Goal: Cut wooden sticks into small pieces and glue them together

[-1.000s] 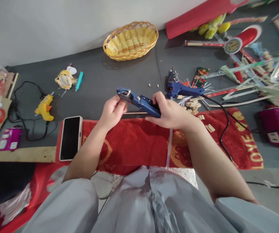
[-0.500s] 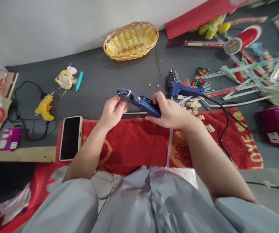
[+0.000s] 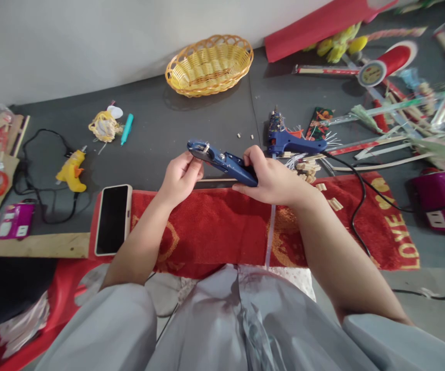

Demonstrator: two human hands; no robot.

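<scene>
I'm watching right hand (image 3: 272, 180) clamping blue cutter (image 3: 222, 161) handles over red towel (image 3: 214, 226), glue gun (image 3: 287, 141) at its 3 o'clock; left hand (image 3: 179, 178) curling at the cutter's head, contents unclear; judging a cut in hand; next calls for a steady squeeze.

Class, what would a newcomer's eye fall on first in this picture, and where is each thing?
Dead centre, a blue hand tool is gripped by the right hand, with the left hand at its metal head, above a red towel. At the far edge, by the wall, sits a yellow wicker basket.
</scene>
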